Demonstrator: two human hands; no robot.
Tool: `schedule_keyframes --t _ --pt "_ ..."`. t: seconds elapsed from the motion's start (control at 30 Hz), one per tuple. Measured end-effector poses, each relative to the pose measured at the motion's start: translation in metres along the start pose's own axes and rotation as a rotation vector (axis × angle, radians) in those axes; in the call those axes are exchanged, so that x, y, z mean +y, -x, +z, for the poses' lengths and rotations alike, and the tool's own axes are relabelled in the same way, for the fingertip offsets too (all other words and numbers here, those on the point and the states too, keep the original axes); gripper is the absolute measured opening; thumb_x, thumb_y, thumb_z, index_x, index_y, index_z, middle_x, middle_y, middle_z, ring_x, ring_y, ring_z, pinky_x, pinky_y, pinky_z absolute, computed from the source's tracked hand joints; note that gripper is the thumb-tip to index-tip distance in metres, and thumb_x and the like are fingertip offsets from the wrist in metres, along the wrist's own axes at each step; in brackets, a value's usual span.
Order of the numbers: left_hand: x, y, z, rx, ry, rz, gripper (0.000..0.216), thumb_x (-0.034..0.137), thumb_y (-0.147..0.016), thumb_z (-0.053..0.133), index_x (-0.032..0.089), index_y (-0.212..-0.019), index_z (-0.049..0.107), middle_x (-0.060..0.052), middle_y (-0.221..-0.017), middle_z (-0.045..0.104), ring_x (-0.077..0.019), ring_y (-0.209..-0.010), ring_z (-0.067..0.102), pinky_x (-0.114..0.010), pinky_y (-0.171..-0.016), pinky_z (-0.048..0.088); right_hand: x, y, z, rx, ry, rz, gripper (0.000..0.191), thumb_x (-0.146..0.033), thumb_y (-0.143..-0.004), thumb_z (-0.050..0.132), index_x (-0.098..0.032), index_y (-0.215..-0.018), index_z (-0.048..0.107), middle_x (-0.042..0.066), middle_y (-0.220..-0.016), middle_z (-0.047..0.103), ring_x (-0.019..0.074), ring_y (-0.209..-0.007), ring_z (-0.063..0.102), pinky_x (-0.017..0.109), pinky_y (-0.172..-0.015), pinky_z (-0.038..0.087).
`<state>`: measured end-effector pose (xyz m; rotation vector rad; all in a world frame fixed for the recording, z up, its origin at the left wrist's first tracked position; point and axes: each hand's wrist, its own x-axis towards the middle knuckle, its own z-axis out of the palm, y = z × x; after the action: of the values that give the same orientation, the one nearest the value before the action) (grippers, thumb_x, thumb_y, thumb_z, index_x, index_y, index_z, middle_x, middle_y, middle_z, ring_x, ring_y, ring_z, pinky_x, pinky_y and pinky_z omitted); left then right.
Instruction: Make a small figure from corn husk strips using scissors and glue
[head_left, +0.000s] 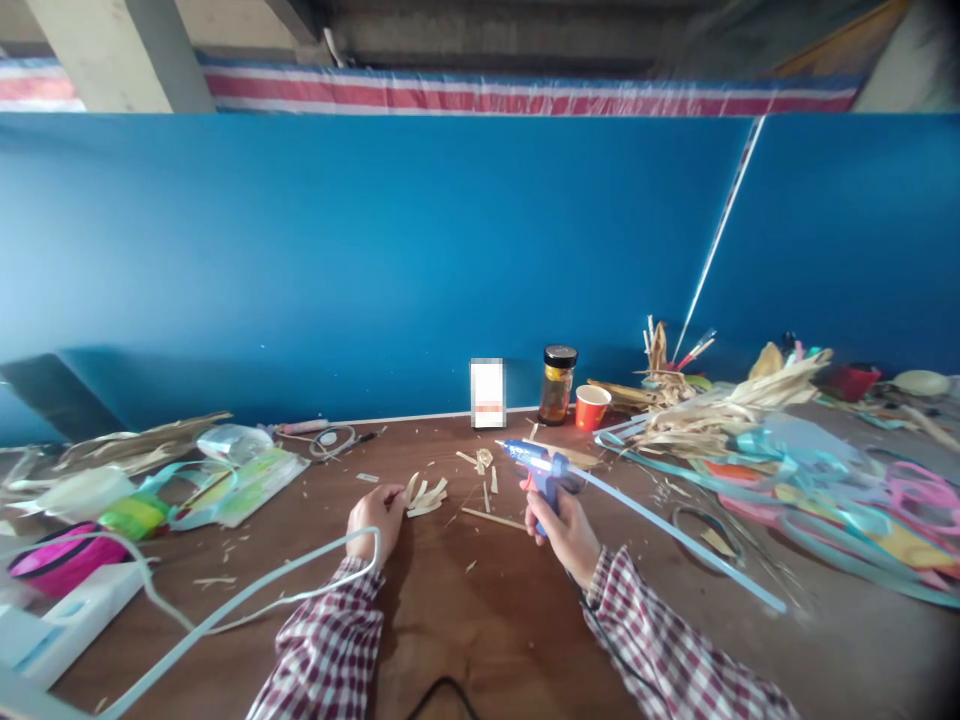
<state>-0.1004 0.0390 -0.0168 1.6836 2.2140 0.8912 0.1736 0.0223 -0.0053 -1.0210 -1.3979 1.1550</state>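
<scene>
My right hand (564,530) is wrapped round the handle of a blue hot glue gun (536,462), its nozzle pointing left. A long translucent glue stick (675,535) runs out of the gun's back towards the lower right. On the left, the fingers of my left hand (377,520) pinch the end of a small bunch of pale, curved husk-like strips (426,496) just above the tabletop. Between the hands lie a thin wooden stick (493,518) and a little pale curled piece (484,459) among scraps.
At the back stand a dark-lidded jar (558,387), a red paper cup (592,408) and a blurred white box (488,393). Dried husks (757,400) and coloured ribbons (840,500) crowd the right. A white power strip (82,620) and pale cable (247,590) lie left.
</scene>
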Motion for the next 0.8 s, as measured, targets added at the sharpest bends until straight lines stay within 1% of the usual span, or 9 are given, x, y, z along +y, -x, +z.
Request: schedule_keyframes --t 0.07,0.1,0.2,0.27,0.43,0.53,0.6,0.7,0.8 --pt "0.001 0.002 0.0 -0.006 0.041 -0.004 0.025 0.033 -0.079 0.048 0.019 -0.087 0.067 -0.002 -0.07 0.071 -0.0189 -0.076 0.065 -0.026 -0.069 0.044 0.001 0.001 0.001 0.002 0.013 -0.006 0.039 -0.05 -0.081 0.051 -0.015 -0.098 0.054 -0.003 -0.056 0.052 0.0117 -0.048 0.05 0.021 -0.04 0.04" --pt "0.001 0.002 0.001 -0.007 0.061 -0.012 0.024 0.031 -0.079 0.049 0.018 -0.088 0.067 -0.002 -0.069 0.071 -0.019 -0.076 0.065 -0.026 -0.07 0.045 0.002 0.002 0.001 0.005 0.024 -0.007 0.038 -0.049 -0.082 0.051 -0.015 -0.099 0.054 -0.002 -0.057 0.052 0.0121 -0.049 0.05 0.021 -0.04 0.04" --pt "-0.003 0.001 0.005 -0.002 0.146 -0.032 0.025 0.025 -0.076 0.053 0.016 -0.094 0.066 -0.004 -0.08 0.072 -0.0184 -0.077 0.066 -0.027 -0.073 0.047 0.006 0.004 0.003 0.006 0.062 -0.008 0.038 -0.049 -0.081 0.051 -0.016 -0.1 0.054 -0.001 -0.058 0.053 0.0133 -0.051 0.051 0.022 -0.041 0.041" --pt "-0.008 -0.001 0.008 -0.004 0.196 -0.03 0.028 0.025 -0.074 0.055 0.016 -0.099 0.066 -0.005 -0.086 0.072 -0.0178 -0.078 0.066 -0.027 -0.074 0.048 0.007 0.006 0.004 0.001 0.09 -0.015 0.039 -0.049 -0.081 0.051 -0.016 -0.101 0.054 0.0 -0.059 0.055 0.014 -0.051 0.053 0.023 -0.042 0.043" --pt "-0.011 -0.001 0.01 -0.009 0.267 0.006 0.032 0.03 -0.073 0.056 0.015 -0.1 0.067 -0.005 -0.085 0.073 -0.019 -0.078 0.067 -0.027 -0.072 0.05 0.006 0.009 0.005 -0.01 0.167 -0.025 0.037 -0.048 -0.081 0.052 -0.017 -0.1 0.056 0.001 -0.06 0.057 0.0149 -0.051 0.055 0.025 -0.044 0.046" --pt "-0.007 0.002 0.007 -0.009 0.236 0.019 0.032 0.033 -0.076 0.053 0.014 -0.096 0.068 -0.005 -0.079 0.073 -0.0199 -0.072 0.067 -0.029 -0.069 0.049 0.007 0.009 0.004 -0.012 0.21 -0.043 0.035 -0.047 -0.082 0.051 -0.017 -0.1 0.056 0.001 -0.06 0.059 0.0158 -0.051 0.057 0.027 -0.046 0.047" --pt "-0.002 0.003 0.004 -0.002 0.188 0.023 0.032 0.034 -0.078 0.05 0.013 -0.094 0.069 -0.005 -0.076 0.072 -0.02 -0.07 0.066 -0.029 -0.068 0.049 0.008 0.009 0.004 -0.003 0.251 -0.07 0.033 -0.045 -0.083 0.05 -0.017 -0.099 0.057 0.001 -0.059 0.059 0.0172 -0.052 0.058 0.029 -0.05 0.049" --pt "0.002 0.006 0.004 0.015 0.093 0.055 0.029 0.031 -0.079 0.049 0.015 -0.092 0.069 -0.006 -0.081 0.072 -0.0202 -0.075 0.065 -0.028 -0.069 0.047 0.008 0.008 0.003 0.083 0.385 -0.143 0.032 -0.044 -0.08 0.054 -0.018 -0.099 0.057 0.005 -0.066 0.062 0.0223 -0.062 0.061 0.036 -0.062 0.051" --pt "0.002 0.006 0.006 0.035 -0.001 0.119 0.027 0.027 -0.079 0.047 0.018 -0.093 0.069 -0.006 -0.09 0.071 -0.0206 -0.082 0.064 -0.028 -0.073 0.046 -0.001 0.009 -0.003 0.16 0.498 -0.219 0.039 -0.04 -0.079 0.056 -0.02 -0.112 0.05 0.008 -0.082 0.064 0.0251 -0.074 0.063 0.039 -0.071 0.051"
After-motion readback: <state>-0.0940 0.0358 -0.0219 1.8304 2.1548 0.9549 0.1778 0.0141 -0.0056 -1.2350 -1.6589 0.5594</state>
